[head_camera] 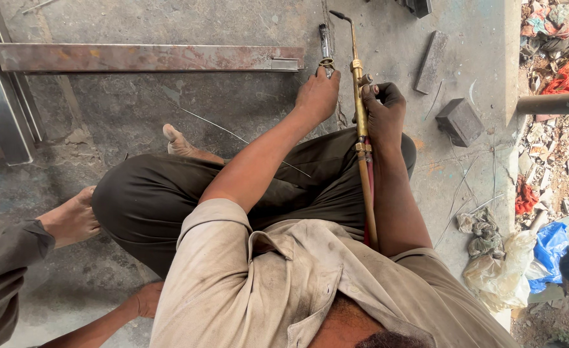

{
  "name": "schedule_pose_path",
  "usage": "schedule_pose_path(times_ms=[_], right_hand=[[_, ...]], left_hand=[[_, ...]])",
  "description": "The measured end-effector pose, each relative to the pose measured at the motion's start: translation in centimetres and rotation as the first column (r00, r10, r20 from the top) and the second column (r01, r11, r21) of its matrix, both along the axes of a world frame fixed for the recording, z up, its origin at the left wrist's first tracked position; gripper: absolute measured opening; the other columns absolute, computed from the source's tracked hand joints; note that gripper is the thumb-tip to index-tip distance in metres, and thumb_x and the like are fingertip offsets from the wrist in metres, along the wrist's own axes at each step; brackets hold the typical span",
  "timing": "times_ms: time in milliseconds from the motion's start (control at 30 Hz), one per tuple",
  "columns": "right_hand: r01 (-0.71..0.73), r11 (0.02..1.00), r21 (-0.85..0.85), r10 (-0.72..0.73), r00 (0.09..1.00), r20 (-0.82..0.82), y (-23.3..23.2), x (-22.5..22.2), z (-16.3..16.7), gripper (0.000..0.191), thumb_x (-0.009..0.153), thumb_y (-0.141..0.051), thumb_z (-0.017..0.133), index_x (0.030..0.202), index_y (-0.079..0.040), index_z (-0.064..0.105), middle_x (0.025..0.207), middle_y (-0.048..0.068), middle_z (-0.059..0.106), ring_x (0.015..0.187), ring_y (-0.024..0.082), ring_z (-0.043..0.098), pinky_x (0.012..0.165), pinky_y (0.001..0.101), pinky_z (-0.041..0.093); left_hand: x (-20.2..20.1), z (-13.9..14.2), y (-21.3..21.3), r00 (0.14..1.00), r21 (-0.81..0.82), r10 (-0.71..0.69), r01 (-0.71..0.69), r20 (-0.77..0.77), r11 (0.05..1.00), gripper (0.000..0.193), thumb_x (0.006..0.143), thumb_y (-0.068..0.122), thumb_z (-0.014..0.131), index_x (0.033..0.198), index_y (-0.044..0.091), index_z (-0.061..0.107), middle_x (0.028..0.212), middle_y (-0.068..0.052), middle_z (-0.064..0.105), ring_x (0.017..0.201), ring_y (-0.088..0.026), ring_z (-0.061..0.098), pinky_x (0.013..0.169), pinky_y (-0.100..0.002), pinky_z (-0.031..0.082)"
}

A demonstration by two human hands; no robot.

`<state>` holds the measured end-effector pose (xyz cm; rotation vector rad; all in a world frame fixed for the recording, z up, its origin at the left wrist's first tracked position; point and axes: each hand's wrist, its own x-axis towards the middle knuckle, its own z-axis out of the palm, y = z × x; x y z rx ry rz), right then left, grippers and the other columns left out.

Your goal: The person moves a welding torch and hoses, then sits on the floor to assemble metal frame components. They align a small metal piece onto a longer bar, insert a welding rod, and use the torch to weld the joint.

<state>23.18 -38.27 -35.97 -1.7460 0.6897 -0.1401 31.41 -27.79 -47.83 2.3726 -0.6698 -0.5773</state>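
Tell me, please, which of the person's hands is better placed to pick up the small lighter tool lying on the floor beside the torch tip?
Left, probably. The left hand already touches the lighter tool at its near end, while the right hand is wrapped around the brass torch.

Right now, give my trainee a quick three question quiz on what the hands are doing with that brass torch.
1. True or false: the right hand grips the brass torch near its valves.
2. What does the left hand touch? A) the grey block B) a small tool lying at the end of the rusty steel bar C) the blue plastic bag
3. Fill in: the torch's bent tip points ____ from the person.

Key: 1 true; 2 B; 3 away.
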Motion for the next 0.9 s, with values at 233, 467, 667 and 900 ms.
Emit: schedule_pose_path(times_ms=[233,467,667,900], right_hand=[[-0.100,0.993,0.061,0.101,0.995,-0.004,-0.9,0.5,-1.5,0.022,0.105,-0.018,0.056,0.126,-0.012,0.060,0.084,0.003,0.061,0.054,0.007,0.055,0.043,0.0247,0.045],[-0.210,0.937,-0.279,0.215,0.977,-0.012,-1.3,0.1,-3.0,0.022,0.122,-0.022,0.056,0.122,-0.003,0.066,0.090,0.006,0.065,0.072,0.005,0.053,0.059,0.0238,0.046],[-0.050,0.986,0.160,0.051,0.999,-0.003,-1.1,0.1,-1.1,0.027,0.106,-0.022,0.068,0.109,0.004,0.066,0.075,0.006,0.063,0.052,0.012,0.060,0.046,0.0259,0.050],[0.041,0.991,0.127,-0.039,0.999,-0.018,-1.2,0.0,-1.5,0.024,0.097,-0.016,0.077,0.098,0.007,0.068,0.071,0.007,0.066,0.050,0.013,0.061,0.043,0.0277,0.051]], left_hand=[[0.0,-0.6,0.0,1.000,0.019,-0.012,0.012,0.020,1.000,0.047,0.088,0.001,0.062,0.134,0.004,0.054,0.125,-0.025,0.053,0.108,-0.041,0.065,0.085,-0.049,0.059],[0.1,-0.1,0.0,1.000,0.051,-0.026,0.025,0.007,0.998,0.046,0.090,0.003,0.063,0.135,0.004,0.053,0.125,-0.025,0.052,0.109,-0.040,0.065,0.086,-0.048,0.059],[0.2,0.0,0.2,1.000,-0.014,0.013,-0.013,0.015,1.000,0.042,0.093,0.004,0.056,0.134,0.002,0.053,0.123,-0.025,0.051,0.105,-0.039,0.065,0.083,-0.049,0.058],[0.8,-0.9,0.1,0.998,-0.090,0.057,-0.053,0.042,0.995,0.033,0.097,0.005,0.051,0.128,0.002,0.058,0.121,-0.023,0.054,0.109,-0.037,0.063,0.090,-0.049,0.055]])
